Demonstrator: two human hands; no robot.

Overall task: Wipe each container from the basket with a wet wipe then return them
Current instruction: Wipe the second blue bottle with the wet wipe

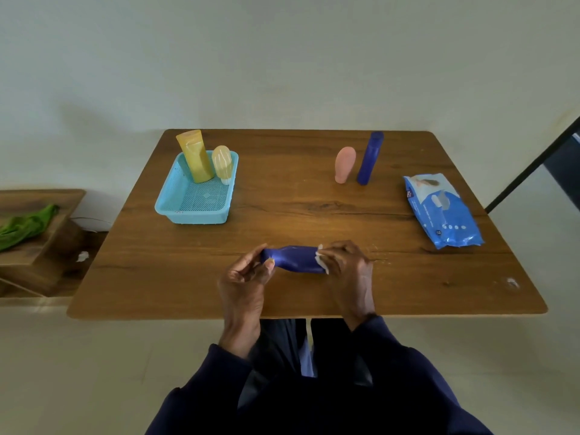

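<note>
A dark blue tube [295,258] lies sideways over the near middle of the wooden table [314,208]. My left hand [248,277] pinches its left end. My right hand [348,271] grips a white wet wipe [321,260] against the tube's right end; most of the wipe is hidden under the fingers. The light blue basket [194,211] stands at the back left with a yellow tube [194,157] and a pale cream bottle [222,163] upright in its far end. A pink bottle [344,164] and a tall blue bottle [370,158] stand on the table at the back right.
A blue pack of wet wipes [442,211] lies near the right edge. Left of the table is a low wooden shelf [40,233] with a green cloth [25,224] on it. A dark bar [530,167] slants past the right corner.
</note>
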